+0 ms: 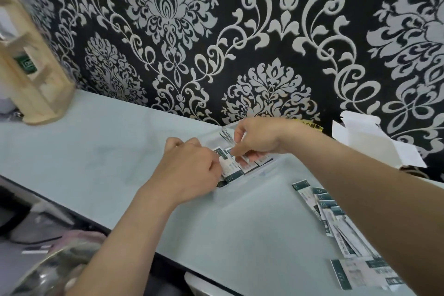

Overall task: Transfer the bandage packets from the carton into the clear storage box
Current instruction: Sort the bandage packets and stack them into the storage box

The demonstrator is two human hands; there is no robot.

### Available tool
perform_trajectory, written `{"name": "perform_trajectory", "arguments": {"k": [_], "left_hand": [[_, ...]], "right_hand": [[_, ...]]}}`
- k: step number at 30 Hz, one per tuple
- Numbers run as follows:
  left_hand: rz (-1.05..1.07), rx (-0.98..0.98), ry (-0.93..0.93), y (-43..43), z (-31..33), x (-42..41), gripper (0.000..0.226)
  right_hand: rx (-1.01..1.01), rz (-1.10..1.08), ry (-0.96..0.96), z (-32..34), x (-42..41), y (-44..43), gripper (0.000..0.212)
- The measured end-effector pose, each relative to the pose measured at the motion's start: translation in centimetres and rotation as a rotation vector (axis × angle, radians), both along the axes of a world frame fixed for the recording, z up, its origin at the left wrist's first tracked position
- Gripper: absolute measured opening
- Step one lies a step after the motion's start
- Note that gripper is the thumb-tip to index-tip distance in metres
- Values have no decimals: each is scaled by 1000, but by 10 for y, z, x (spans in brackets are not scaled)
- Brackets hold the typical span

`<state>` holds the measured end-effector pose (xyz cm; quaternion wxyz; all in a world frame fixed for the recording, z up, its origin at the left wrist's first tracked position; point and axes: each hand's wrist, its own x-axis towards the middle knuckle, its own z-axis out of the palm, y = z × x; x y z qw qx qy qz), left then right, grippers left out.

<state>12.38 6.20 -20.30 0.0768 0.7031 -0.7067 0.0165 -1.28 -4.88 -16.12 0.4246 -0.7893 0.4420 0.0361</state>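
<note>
Left grip (189, 168) grasps the packets (231, 170) in the box (260, 170) from their 9 o'clock; right grip (254, 138) pinches them from 1 o'clock.

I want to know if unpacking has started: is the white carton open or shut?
Open. The carton has its flaps spread apart; its inside cannot be seen.

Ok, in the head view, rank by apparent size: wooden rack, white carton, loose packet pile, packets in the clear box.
1. wooden rack
2. loose packet pile, nearer the camera, so unsure against the carton
3. white carton
4. packets in the clear box, partly covered
</note>
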Motion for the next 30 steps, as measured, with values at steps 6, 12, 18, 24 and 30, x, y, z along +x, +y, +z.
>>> {"name": "perform_trajectory", "arguments": {"k": [6, 12, 18, 24, 30], "left_hand": [[8, -8, 2, -2, -4, 1, 33], [9, 3, 23, -4, -4, 0, 33], [7, -13, 33, -5, -6, 1, 32], [-2, -89, 44, -4, -7, 1, 37], [-49, 30, 100, -6, -11, -3, 36]], "right_hand": [[76, -21, 6, -8, 4, -7, 13], [139, -39, -15, -12, 3, -12, 18], [169, -40, -28, -11, 1, -10, 19], [-69, 6, 65, 3, -6, -8, 17], [-438, 116, 357, 0, 1, 0, 29]]}}
